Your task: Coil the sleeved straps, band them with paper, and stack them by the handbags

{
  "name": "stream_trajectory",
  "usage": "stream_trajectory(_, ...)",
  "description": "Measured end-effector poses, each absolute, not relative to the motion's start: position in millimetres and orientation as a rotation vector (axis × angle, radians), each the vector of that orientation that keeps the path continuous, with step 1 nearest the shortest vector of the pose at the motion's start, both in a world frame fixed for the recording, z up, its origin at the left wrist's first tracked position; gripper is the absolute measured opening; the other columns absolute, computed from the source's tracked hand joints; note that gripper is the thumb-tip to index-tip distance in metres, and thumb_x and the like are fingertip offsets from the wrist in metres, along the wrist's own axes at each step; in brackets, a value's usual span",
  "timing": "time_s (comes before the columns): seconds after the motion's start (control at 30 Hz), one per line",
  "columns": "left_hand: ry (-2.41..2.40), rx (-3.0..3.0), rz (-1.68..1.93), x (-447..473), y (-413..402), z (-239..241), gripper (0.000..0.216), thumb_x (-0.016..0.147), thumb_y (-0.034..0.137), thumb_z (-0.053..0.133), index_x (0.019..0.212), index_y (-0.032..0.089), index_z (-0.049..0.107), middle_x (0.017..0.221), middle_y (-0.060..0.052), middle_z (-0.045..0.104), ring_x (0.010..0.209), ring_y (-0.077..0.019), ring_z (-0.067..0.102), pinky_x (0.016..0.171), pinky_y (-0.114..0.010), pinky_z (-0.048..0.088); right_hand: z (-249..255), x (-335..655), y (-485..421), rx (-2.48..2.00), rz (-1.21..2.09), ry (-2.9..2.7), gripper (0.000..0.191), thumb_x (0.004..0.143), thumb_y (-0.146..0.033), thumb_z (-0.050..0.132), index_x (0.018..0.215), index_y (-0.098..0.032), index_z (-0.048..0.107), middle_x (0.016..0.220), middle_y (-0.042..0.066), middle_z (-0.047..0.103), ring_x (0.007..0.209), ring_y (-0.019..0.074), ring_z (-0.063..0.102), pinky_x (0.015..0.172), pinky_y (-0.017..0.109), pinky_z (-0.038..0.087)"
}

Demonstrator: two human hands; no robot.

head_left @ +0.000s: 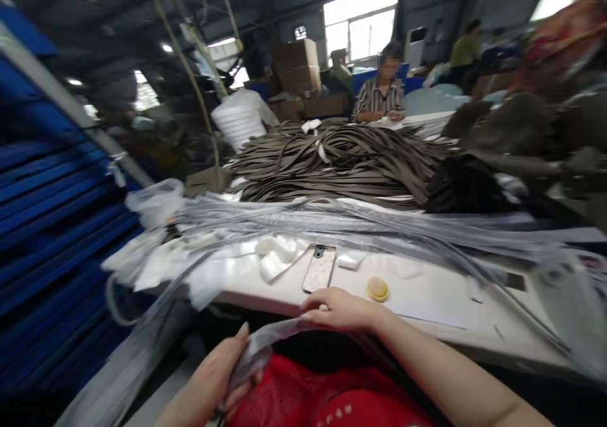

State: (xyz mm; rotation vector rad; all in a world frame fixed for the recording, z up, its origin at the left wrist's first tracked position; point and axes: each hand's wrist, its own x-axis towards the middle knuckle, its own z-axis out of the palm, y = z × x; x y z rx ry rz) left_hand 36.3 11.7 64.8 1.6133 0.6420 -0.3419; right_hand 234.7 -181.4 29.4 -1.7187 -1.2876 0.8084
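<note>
Factory worktable [427,294] holds olive straps [341,161]; left hand [213,376] and right hand [339,310] pinch a clear strip [270,341].

Mount: one camera worn on my head; single view.
Facing: forward and down, tilted, across the long white work surface [427,307].
Nearness: my left hand [208,376] and right hand [339,310] close, at the lower edge.
</note>
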Motion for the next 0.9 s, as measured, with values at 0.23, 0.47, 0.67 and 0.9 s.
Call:
stream_trajectory(0.23, 0.536, 0.934, -0.112, 54, 19, 85, 0.078, 0.098, 0.057, 0.013, 0.061, 0.010, 0.063, 0.029, 0.006, 0.030, 0.026, -0.0075, 0.029, 0.048, -0.023, 0.045, 2, 194, -167, -1.461, 1.040, -1.247, 0.043, 0.082, -0.045, 0.065, 0.116, -0.019, 0.062, 0.098, 0.005, 0.067, 0.089, 0.0220, 0.060, 0.081, 0.032, 0.048)
stream_trajectory(0.47, 0.362, 0.654, 0.267, 62, 39, 116, 0.072, 0.101, 0.049, 0.014, 0.073, 0.006, 0.064, 0.039, 0.006, 0.034, 0.035, -0.0070, 0.034, 0.059, -0.023, 0.046, -34, 184, -159, -1.582, 1.065, -1.036, 0.055, 0.089, -0.065, 0.042, 0.107, -0.017, 0.060, 0.064, -0.002, 0.054, 0.055, 0.0147, 0.048, 0.050, 0.026, 0.037)
stream_trajectory(0.67, 0.320, 1.369, 0.789, 84, 14, 85, 0.054, 0.093, 0.060, 0.037, 0.094, 0.013, 0.063, 0.079, -0.008, 0.062, 0.080, -0.0205, 0.059, 0.084, -0.033, 0.046, 17, 166, -167, -1.262, 1.394, -0.907, 0.047, 0.089, -0.064, 0.047, 0.096, -0.019, 0.061, 0.057, -0.003, 0.055, 0.050, 0.0105, 0.045, 0.051, 0.023, 0.036)
stream_trajectory(0.9, 0.220, 2.499, 0.402, 70, -13, 35, 0.047, 0.088, 0.059, 0.046, 0.064, 0.020, 0.058, 0.061, -0.006, 0.055, 0.069, -0.0237, 0.058, 0.073, -0.033, 0.042, 38, 195, -179, -1.370, 1.375, -0.883, 0.040, 0.083, -0.055, 0.062, 0.094, -0.016, 0.062, 0.065, 0.001, 0.062, 0.052, 0.0128, 0.052, 0.054, 0.026, 0.043)
